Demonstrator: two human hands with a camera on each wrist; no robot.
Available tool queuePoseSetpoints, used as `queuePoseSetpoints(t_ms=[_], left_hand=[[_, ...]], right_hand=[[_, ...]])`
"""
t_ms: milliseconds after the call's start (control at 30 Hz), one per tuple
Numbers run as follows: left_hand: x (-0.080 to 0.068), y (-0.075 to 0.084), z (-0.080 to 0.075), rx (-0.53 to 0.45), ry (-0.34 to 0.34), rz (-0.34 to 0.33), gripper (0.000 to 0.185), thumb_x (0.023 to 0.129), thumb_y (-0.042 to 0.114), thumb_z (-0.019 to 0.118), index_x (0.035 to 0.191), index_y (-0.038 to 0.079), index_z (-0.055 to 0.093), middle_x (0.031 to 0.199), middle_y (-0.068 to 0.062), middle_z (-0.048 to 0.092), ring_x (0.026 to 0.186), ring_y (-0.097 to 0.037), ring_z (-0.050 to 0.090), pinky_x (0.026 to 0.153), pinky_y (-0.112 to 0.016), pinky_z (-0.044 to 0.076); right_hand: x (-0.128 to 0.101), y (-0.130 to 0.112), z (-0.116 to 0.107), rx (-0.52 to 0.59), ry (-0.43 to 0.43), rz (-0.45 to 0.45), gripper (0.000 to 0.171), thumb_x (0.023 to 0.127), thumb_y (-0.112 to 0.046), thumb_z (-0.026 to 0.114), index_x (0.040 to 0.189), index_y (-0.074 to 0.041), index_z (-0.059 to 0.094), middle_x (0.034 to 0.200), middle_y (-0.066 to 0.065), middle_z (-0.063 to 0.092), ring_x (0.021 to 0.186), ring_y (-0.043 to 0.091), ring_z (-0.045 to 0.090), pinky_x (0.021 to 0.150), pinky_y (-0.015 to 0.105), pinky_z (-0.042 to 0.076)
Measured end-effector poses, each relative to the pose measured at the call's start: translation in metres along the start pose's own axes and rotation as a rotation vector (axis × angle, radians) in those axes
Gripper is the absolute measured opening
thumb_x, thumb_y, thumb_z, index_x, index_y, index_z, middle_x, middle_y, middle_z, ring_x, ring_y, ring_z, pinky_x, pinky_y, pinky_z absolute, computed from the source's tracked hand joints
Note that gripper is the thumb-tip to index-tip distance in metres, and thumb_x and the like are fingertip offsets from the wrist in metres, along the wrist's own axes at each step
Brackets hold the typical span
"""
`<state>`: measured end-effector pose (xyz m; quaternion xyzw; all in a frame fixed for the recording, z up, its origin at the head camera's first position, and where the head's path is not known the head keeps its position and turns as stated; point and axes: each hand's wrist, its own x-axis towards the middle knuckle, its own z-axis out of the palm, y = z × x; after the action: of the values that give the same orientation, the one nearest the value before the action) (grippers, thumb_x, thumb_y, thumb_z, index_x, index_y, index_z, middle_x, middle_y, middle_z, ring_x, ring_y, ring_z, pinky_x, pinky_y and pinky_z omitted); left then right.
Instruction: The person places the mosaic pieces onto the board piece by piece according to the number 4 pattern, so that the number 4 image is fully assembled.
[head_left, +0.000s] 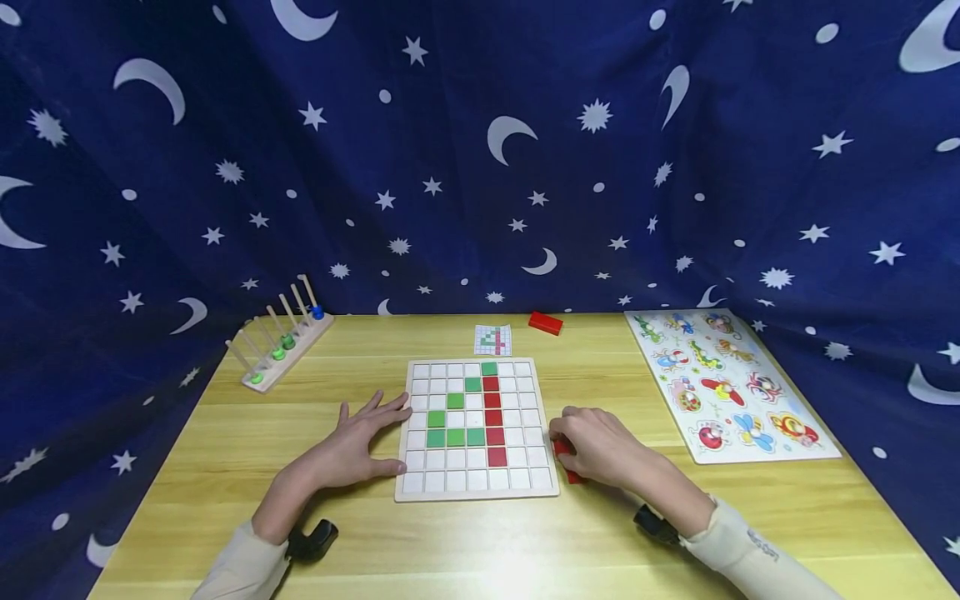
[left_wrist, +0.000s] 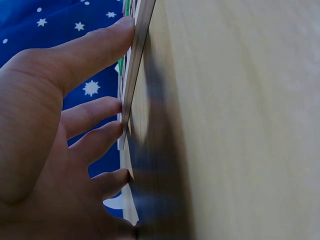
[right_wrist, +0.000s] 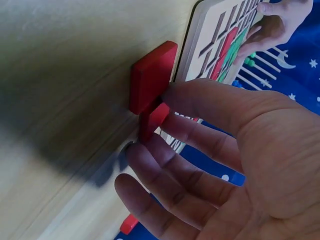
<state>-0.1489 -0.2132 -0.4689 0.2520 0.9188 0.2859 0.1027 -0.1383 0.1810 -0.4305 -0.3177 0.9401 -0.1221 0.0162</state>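
A square white grid board [head_left: 477, 492] lies on the table, with green tiles [head_left: 455, 437] and a column of red tiles [head_left: 492, 417] set in it like a figure 4. My left hand [head_left: 362, 442] rests at the board's left edge with fingers spread, thumb [left_wrist: 112, 40] on the rim. Right of the board, my right hand [head_left: 600, 446] pinches a small red tile [right_wrist: 155, 120] between thumb and fingers, close over the table. Another red tile [right_wrist: 154, 77] lies beside it, near the board's right edge; in the head view the hand partly hides these tiles.
Behind the board lie a small pattern card [head_left: 492, 340] and a red block [head_left: 545, 323]. A wooden peg rack [head_left: 288, 354] with green and blue beads stands at the back left. On the right is an insect picture board [head_left: 731, 387]. A starry blue cloth [head_left: 450, 208] hangs behind.
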Motion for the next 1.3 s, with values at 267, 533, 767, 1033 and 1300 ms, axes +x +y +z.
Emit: queuePoseSetpoints(t_ms=[267, 533, 767, 1033, 1300], left_hand=[[0.000, -0.001, 0.001, 0.005, 0.002, 0.004, 0.080, 0.081, 0.042, 0.083, 0.149, 0.014, 0.050, 0.162, -0.001, 0.027, 0.150, -0.039, 0.012, 0.104, -0.079, -0.006], [0.000, -0.001, 0.000, 0.012, 0.002, 0.009, 0.080, 0.081, 0.043, 0.082, 0.149, 0.014, 0.050, 0.162, -0.001, 0.027, 0.150, -0.039, 0.012, 0.103, -0.079, -0.006], [0.000, 0.000, -0.001, 0.012, -0.001, 0.002, 0.080, 0.081, 0.043, 0.082, 0.149, 0.014, 0.050, 0.163, -0.002, 0.027, 0.150, -0.039, 0.011, 0.104, -0.079, -0.006], [-0.001, 0.001, -0.001, 0.016, 0.003, 0.000, 0.080, 0.081, 0.042, 0.083, 0.148, 0.014, 0.050, 0.163, -0.002, 0.027, 0.150, -0.039, 0.011, 0.103, -0.080, -0.005], [0.000, 0.000, 0.000, 0.008, 0.002, 0.006, 0.080, 0.081, 0.043, 0.082, 0.148, 0.014, 0.050, 0.163, -0.001, 0.026, 0.150, -0.038, 0.011, 0.103, -0.080, -0.005]], right_hand=[[-0.001, -0.004, -0.003, -0.023, 0.021, -0.021, 0.018, 0.075, -0.012, 0.084, 0.088, -0.012, 0.071, 0.076, -0.007, 0.050, 0.060, 0.008, 0.041, 0.052, 0.024, 0.036], [0.004, -0.020, -0.005, 0.000, 0.019, -0.061, 0.016, 0.075, -0.010, 0.081, 0.085, -0.012, 0.068, 0.073, -0.008, 0.047, 0.060, 0.007, 0.040, 0.052, 0.024, 0.035], [0.011, -0.039, -0.003, 0.039, 0.001, -0.117, 0.016, 0.077, -0.012, 0.081, 0.088, -0.010, 0.071, 0.074, -0.009, 0.049, 0.060, 0.006, 0.041, 0.052, 0.022, 0.036], [0.019, -0.054, 0.005, 0.058, -0.027, -0.173, 0.015, 0.080, -0.015, 0.081, 0.092, -0.011, 0.074, 0.073, -0.009, 0.050, 0.060, 0.006, 0.041, 0.054, 0.022, 0.037], [0.025, -0.065, 0.016, 0.048, -0.005, -0.233, 0.013, 0.080, -0.015, 0.081, 0.082, -0.016, 0.068, 0.072, -0.010, 0.049, 0.060, 0.004, 0.041, 0.054, 0.022, 0.035]])
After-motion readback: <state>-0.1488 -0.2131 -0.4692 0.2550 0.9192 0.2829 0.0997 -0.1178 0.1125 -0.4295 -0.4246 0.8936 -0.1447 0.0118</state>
